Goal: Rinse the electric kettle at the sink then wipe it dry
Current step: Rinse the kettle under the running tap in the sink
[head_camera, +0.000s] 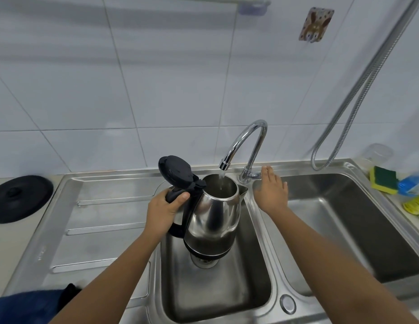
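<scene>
A steel electric kettle [214,212] with a black handle and base hangs upright over the left sink basin [218,291], above the drain. Its black lid [177,171] is flipped open. My left hand [165,210] grips the kettle's handle. Water runs from the chrome faucet [244,142] spout into the kettle's mouth. My right hand [271,191] is open, fingers spread, just right of the faucet's base and touching nothing that I can see.
A ribbed steel drainboard [98,220] lies to the left, with a round black kettle base [20,198] on the counter beyond it. A dark blue cloth [28,307] sits at the lower left. The right basin [348,220] has a green-yellow sponge [384,180] and bottles at its far right. A metal hose [358,90] hangs on the wall.
</scene>
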### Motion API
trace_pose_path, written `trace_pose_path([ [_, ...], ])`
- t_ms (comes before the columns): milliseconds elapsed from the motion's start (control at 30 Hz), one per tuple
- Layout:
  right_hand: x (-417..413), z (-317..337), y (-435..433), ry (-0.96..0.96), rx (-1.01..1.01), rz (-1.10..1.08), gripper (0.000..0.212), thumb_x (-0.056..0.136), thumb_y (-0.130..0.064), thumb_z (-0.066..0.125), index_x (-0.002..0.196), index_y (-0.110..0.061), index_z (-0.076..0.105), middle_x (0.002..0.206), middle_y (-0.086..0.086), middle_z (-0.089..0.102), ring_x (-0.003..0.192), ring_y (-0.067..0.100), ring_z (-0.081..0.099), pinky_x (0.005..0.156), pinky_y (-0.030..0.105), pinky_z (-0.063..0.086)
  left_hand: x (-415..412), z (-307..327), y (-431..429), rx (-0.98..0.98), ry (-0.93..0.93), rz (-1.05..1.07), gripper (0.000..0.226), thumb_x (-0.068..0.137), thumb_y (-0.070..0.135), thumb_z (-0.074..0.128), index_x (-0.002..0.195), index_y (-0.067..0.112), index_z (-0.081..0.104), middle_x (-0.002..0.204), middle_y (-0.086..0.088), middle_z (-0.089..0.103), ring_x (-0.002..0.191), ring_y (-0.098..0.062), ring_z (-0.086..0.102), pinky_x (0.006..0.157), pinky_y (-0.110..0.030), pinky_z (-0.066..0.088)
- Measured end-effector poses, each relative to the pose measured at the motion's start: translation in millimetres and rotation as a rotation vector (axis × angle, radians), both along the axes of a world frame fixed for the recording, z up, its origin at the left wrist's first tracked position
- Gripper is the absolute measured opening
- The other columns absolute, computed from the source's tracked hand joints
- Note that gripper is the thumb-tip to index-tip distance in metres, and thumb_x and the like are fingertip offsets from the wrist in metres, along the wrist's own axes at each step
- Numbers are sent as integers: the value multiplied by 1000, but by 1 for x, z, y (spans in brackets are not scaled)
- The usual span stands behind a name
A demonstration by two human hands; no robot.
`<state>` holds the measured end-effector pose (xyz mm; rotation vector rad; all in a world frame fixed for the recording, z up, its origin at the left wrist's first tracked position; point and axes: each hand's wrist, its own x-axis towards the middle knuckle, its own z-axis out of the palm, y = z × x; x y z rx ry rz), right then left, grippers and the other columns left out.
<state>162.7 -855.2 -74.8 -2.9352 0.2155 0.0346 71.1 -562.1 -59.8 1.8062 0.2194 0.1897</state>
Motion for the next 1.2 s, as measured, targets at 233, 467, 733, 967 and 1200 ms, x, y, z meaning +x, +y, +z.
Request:
trace_pose_path([
  [233,0,2,-3,17,-26,19,69,102,-32,41,161,-20,7,169,-2,5,153,25,14,122,53,10,5,-7,1,8,12,7,13,85,40,72,81,31,64,80,4,69,79,-23,67,68,-27,45],
  [467,-2,2,-2,19,-25,13,70,102,-32,41,161,-19,6,169,-1,4,153,25,15,122,53,11,7,-10,3,20,23,19,14,86,42,70,83,30,64,82,1,69,82,-26,67,68,-29,46],
  [733,-1,4,-3,36,-2,19,72,101,-32,43,161,-19,7,169,-1,5,153,26,15,122,53,11,9,-6,3,25,6,26,54,62,74,58,78,23,64,76,-3,68,77,-26,66,69,-36,48],
  [967,-2,4,-1,39,-5,16,71,101,-32,43,161,-19,7,169,0,5,152,26,16,121,53,11,10,-10,4,26,11,19,32,74,60,69,79,29,63,79,1,70,79,-24,67,67,-30,47],
  [1200,-30,7,17,-40,360,-23,73,98,-23,53,160,-14,15,169,6,7,152,27,19,121,42,18,12,-14,6,45,28,29,22,85,46,70,80,26,63,79,-1,69,80,-24,67,64,-28,45],
])
